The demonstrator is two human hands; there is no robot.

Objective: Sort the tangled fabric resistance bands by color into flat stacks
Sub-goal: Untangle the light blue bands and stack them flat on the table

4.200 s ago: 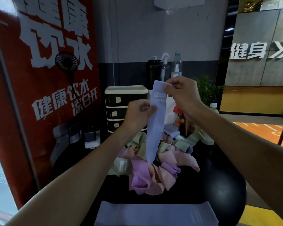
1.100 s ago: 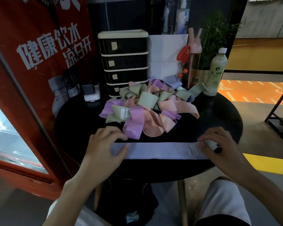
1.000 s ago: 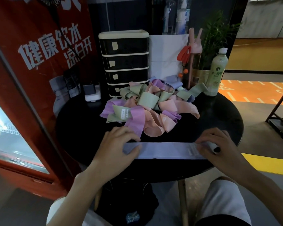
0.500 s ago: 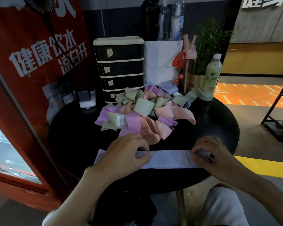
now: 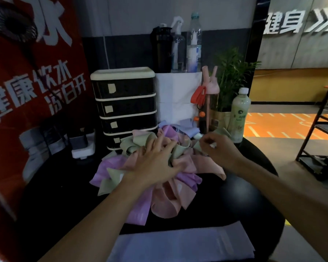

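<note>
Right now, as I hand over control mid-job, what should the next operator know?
Left hand: open, fingers spread flat on the tangled pile of pink, purple and sage-green fabric bands.
Right hand: fingers curled at a sage-green band on the pile's far right; grip unclear.
Done: flat lavender band stack lies at the round black table's near edge.
Left: pink, purple and green stacks not begun; more lavender bands sit at the pile's back.
</note>
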